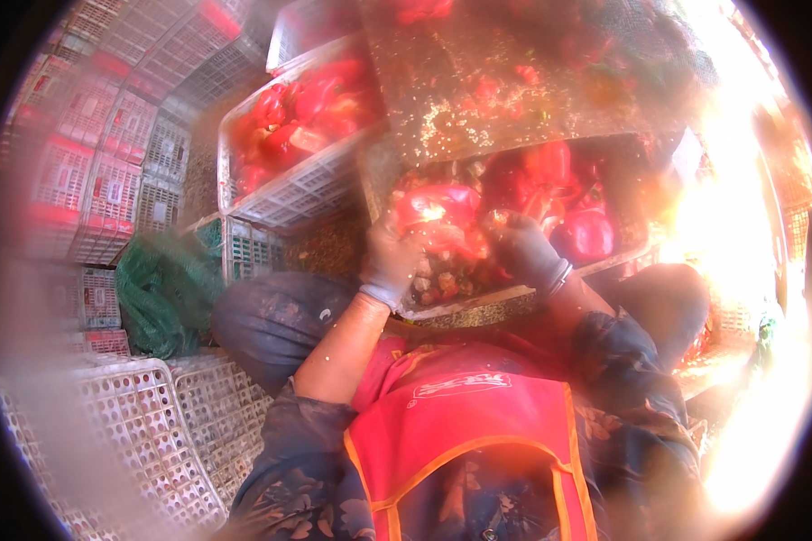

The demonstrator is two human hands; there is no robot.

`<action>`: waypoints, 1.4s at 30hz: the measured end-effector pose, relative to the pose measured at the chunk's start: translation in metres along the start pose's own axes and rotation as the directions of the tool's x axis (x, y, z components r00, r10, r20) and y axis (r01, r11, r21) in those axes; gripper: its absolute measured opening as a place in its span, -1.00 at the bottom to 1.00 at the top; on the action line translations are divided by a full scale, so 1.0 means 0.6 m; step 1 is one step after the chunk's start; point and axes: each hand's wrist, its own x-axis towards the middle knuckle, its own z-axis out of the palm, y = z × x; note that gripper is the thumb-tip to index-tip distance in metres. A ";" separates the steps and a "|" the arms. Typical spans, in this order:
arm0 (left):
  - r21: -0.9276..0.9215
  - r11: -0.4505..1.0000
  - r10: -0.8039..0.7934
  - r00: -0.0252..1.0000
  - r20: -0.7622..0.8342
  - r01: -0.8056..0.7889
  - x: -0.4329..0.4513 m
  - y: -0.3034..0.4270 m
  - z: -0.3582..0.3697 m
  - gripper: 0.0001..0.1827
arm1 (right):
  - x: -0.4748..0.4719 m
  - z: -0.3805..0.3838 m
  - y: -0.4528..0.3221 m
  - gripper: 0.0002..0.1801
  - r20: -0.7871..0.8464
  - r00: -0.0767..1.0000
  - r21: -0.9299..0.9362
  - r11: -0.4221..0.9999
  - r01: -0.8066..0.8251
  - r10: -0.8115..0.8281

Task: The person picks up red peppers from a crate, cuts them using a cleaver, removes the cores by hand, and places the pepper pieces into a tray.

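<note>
My left hand (pixel 392 257), in a soiled pale glove, grips a red bell pepper (pixel 440 203) from its left side. The pepper looks cut open toward its lower edge, though blur hides the detail. Just right of it, my gloved right hand (pixel 528 247) is closed, with what looks like a pale pepper core (pixel 499 217) at its fingers. Both hands are over a crate (pixel 507 295) in front of my lap. Discarded pepper cores (pixel 440 280) lie in its near left part. Whole red peppers (pixel 585 233) fill its right side.
A seed-strewn board (pixel 446 128) spans the crate's far side. Left of it stands a white crate (pixel 298 179) heaped with red peppers. Green netting (pixel 166 291), stacked crates (pixel 115 182) and a perforated crate (pixel 135 419) are on my left. Strong glare washes out the right.
</note>
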 end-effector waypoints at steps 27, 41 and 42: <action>0.066 0.995 0.088 0.939 -0.333 -0.070 0.190 0.075 -0.266 -0.64 | 0.008 -0.002 -0.069 -0.40 0.403 0.796 0.645 0.477 -0.597 0.451; 0.746 0.544 0.188 0.922 0.338 -0.384 0.215 0.043 -0.136 -0.65 | 0.049 -0.194 0.004 -0.62 -0.033 0.861 0.609 0.693 -0.385 0.508; 0.679 0.549 0.155 0.858 0.490 -0.487 0.183 0.046 -0.072 -0.65 | 0.043 -0.206 0.011 -0.62 -0.015 0.766 0.715 0.542 -0.441 0.642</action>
